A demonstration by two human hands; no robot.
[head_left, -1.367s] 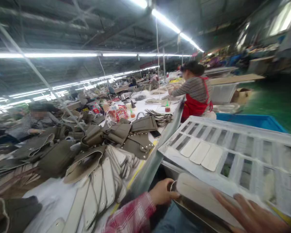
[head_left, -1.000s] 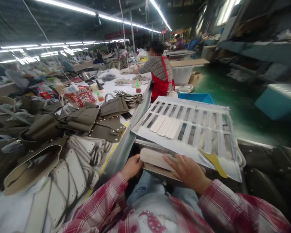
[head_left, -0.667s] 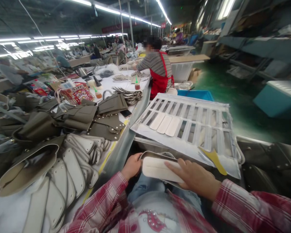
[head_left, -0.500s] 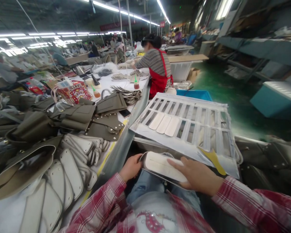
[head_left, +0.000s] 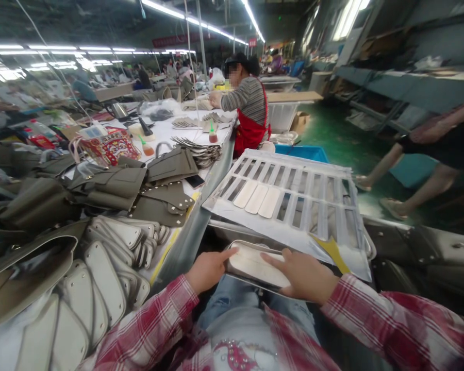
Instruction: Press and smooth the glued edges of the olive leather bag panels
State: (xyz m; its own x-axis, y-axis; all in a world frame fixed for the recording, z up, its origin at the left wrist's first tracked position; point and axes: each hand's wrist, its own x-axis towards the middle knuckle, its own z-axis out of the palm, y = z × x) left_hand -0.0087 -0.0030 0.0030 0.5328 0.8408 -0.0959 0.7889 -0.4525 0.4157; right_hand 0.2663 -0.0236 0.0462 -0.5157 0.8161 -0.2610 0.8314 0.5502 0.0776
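Observation:
Over my lap I hold a bag piece, with a cream oblong panel [head_left: 251, 267] lying face up on it inside a darker rim. My left hand [head_left: 208, 269] grips its left end, the index finger stretched onto the panel. My right hand [head_left: 309, 275] grasps the right end, its fingers lying across the panel and the thumb at the near edge. What lies underneath is hidden. Just beyond stands a white slotted rack [head_left: 232, 210] with three similar cream panels [head_left: 256, 198] side by side on it. A yellow strip [head_left: 334, 252] hangs at the rack's near right corner.
Olive bags [head_left: 108, 185] and pale rounded leather pieces [head_left: 105, 278] cover the table at left. Small glue bottles [head_left: 213, 136] stand farther back. A co-worker in a red apron [head_left: 251, 131] sits ahead, near a blue bin [head_left: 305, 152]. At right, a person's legs [head_left: 441, 183] are in the aisle.
My left index finger has come up from the edge onto the panel's left end. My right hand still grips the other end. A walking person has entered at right.

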